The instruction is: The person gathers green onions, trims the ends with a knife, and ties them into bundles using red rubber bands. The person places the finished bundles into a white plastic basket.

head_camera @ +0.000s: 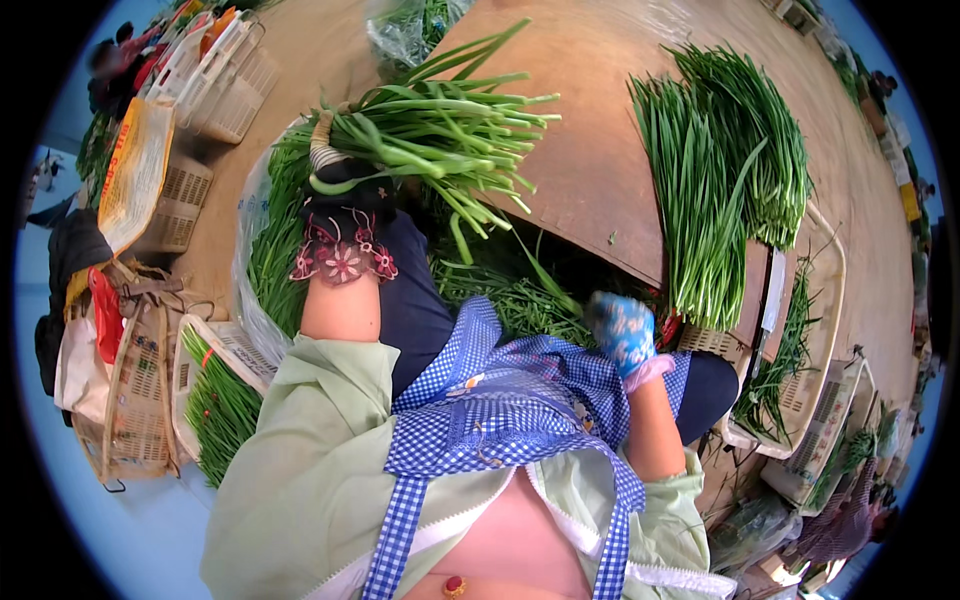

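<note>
My left hand (345,180), in a dark glove with striped fingers and a lace cuff, grips a loose bunch of garlic chives (442,139). The pale cut ends fan out to the right. My right hand (621,330), in a blue floral glove with a pink cuff, is low over my apron at the right. A long green leaf (551,281) runs up to its fingertips, which are blurred. Loose green trimmings (510,296) lie between my knees, under the edge of a brown board (592,195).
Neat chive bundles (697,195) lie on the board's right side. A knife (772,292) rests beside them, over a cream plastic crate (832,322). At my left stand a plastic bag of chives (262,225) and a crate (225,337) with a tied bundle. More crates (232,97) stand farther left.
</note>
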Available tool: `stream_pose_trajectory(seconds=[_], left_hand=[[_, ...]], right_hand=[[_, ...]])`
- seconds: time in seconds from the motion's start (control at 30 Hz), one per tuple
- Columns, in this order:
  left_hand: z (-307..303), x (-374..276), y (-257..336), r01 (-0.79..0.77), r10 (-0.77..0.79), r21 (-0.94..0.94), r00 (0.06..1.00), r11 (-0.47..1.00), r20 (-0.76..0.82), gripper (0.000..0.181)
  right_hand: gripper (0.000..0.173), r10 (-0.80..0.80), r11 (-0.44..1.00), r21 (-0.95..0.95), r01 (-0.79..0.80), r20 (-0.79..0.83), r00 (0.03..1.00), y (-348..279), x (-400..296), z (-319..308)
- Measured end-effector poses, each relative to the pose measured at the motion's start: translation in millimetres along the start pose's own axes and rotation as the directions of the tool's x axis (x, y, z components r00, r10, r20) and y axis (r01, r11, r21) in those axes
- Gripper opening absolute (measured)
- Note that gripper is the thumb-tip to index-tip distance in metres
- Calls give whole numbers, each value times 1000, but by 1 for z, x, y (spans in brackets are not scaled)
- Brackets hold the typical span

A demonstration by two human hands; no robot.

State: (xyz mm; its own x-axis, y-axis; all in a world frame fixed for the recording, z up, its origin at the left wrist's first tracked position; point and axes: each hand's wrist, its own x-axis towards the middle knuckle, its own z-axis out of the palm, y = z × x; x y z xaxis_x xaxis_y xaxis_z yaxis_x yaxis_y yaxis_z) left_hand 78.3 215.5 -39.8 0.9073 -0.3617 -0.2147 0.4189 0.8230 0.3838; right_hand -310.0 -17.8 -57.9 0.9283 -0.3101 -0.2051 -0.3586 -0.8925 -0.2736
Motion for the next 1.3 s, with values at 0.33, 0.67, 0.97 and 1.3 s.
stream_pose_trajectory(seconds=[0.33, 0.67, 0.97, 1.3], left_hand=[[16, -3, -15, 50, -38, 62, 983, 997, -179, 24], [-2, -1, -7, 225, -119, 243, 915, 943, -385, 31], [1, -4, -2, 308, -159, 281, 880, 909, -448, 28], [29, -29, -20, 296, -207, 148, 876, 944, -436, 43]], right_hand=[[58, -10, 573, 819, 33, -33, 999, -116, 59, -69], [20, -100, 927, 362, 100, -20, 995, -35, 7, 11], [22, 6, 806, 577, 133, -234, 972, -71, 38, -43], [76, 41, 574, 815, -85, 75, 996, -128, 117, 42]])
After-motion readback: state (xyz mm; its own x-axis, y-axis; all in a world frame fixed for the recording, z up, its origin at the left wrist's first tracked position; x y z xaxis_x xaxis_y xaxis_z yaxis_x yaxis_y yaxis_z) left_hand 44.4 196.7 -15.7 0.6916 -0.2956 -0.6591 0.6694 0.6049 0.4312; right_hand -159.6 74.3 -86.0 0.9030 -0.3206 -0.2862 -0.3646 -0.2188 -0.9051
